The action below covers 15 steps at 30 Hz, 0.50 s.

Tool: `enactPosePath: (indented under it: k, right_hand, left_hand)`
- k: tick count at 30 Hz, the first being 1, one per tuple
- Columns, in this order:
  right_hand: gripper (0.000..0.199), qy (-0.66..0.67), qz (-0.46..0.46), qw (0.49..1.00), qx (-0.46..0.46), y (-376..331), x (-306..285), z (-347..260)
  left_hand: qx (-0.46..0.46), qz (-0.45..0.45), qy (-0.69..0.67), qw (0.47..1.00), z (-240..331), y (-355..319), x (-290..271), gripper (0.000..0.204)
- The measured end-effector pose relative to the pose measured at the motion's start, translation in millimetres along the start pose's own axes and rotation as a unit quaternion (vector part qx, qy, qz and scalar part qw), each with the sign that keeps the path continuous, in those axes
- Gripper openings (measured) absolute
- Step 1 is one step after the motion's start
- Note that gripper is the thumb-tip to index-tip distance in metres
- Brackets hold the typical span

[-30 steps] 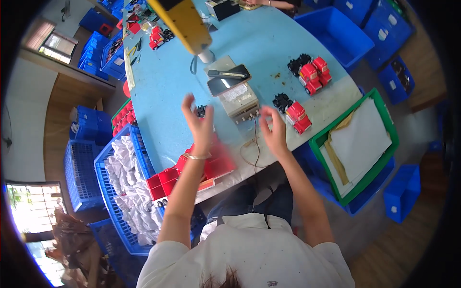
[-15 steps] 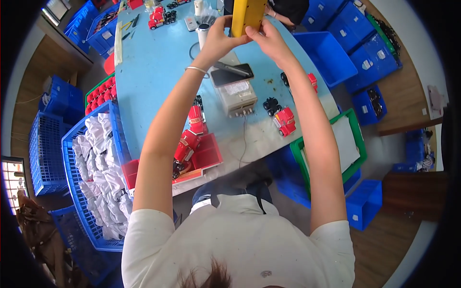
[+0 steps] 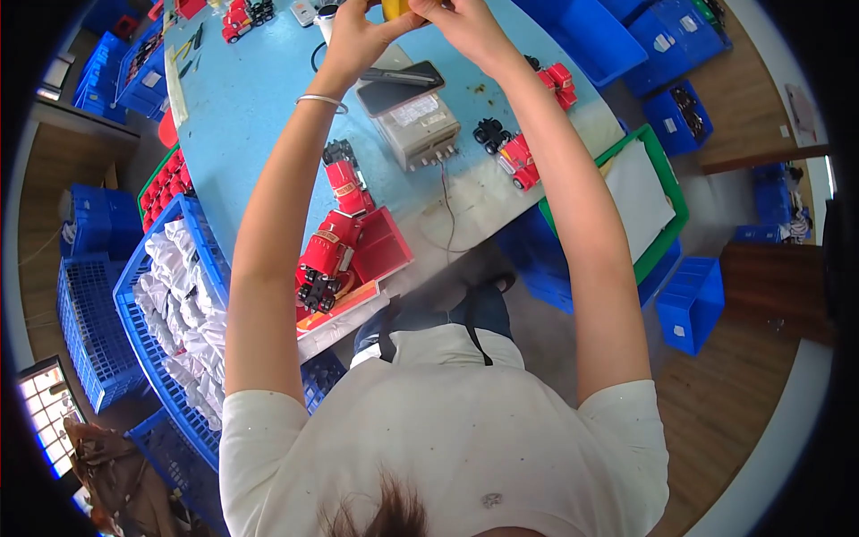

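Observation:
Both my arms stretch forward over the blue table to the top edge of the view. My left hand (image 3: pixel 362 36) and my right hand (image 3: pixel 467 34) are closed on a yellow part (image 3: pixel 394 10), its upper portion cut off by the frame. Below my hands a dark phone (image 3: pixel 404 88) and a grey pen-like tool lie on a beige box (image 3: pixel 420 130) with a cable. Red toy trucks (image 3: pixel 347 188) stand by my left forearm, one tilted over a red tray (image 3: pixel 383 251). Another red toy truck (image 3: pixel 516 161) rests beside my right forearm.
To the left, a blue basket (image 3: pixel 125 295) holds white wrapped pieces (image 3: pixel 179 304). Red parts (image 3: pixel 167 190) fill a green-edged crate behind it. A green tray (image 3: pixel 677 215) with a white sheet sits at the right table edge. Blue bins (image 3: pixel 693 304) line the right side.
The view has tilted and shifted, so the table and trucks appear higher and further left. My hands and the yellow part have moved up toward the frame's top edge, still held together.

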State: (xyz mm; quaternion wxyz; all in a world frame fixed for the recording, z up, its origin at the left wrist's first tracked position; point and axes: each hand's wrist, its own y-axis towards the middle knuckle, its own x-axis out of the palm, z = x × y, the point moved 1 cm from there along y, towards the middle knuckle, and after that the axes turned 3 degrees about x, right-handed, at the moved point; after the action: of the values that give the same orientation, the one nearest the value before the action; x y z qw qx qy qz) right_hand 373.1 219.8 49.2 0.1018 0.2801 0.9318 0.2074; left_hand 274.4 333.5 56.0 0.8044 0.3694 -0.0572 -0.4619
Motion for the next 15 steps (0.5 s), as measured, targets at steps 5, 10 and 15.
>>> enactPosePath:
  k: [5,10,15]
  right_hand:
    - [0.029,-0.028,0.176,0.983,-0.052,-57,9,21]
    - [0.019,0.038,0.299,0.924,0.235,-216,37,121]
    - [0.055,0.245,0.267,0.821,0.441,-262,86,223]
  left_hand:
    - [0.01,0.03,0.063,0.998,-11,-37,-1,0.079]
    - [-0.13,0.019,0.109,0.985,-4,-133,-9,0.079]
    - [-0.3,0.022,0.106,0.948,24,-223,-13,0.071]
